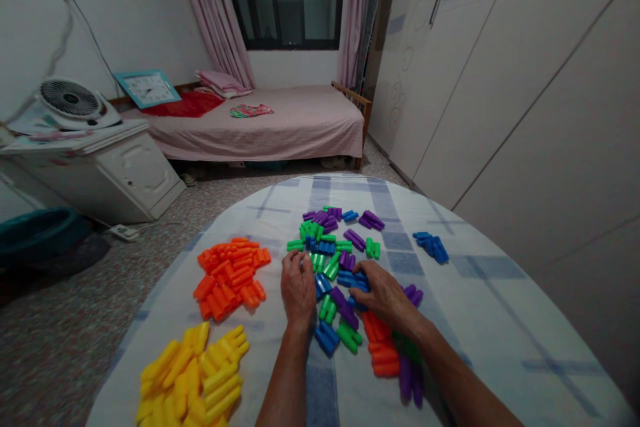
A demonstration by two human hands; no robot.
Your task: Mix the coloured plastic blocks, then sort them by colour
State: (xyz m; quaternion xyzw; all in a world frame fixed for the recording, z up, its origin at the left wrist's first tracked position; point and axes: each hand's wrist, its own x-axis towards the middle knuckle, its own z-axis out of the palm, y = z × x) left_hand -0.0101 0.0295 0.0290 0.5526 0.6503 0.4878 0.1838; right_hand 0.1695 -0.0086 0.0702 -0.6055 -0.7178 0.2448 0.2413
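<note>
A round table with a white, blue-checked cloth [500, 320] carries piles of plastic toy pieces. My left hand [298, 288] rests knuckles-up at the left edge of a mixed pile of green, blue and purple pieces [334, 247], fingers curled down onto the pieces. My right hand [381, 292] lies on the same pile's right side, fingertips pressed on blue pieces [346, 277]. What either hand grips is hidden under the fingers. Red-orange pieces [381, 347] lie under my right wrist.
A sorted orange pile [231, 277] lies left of the hands, a yellow pile [193, 377] at the near left, a small blue group [432, 247] at the right. Beyond the table stand a bed [280, 123], a white cabinet with a fan [75, 103] and wardrobe doors [500, 80].
</note>
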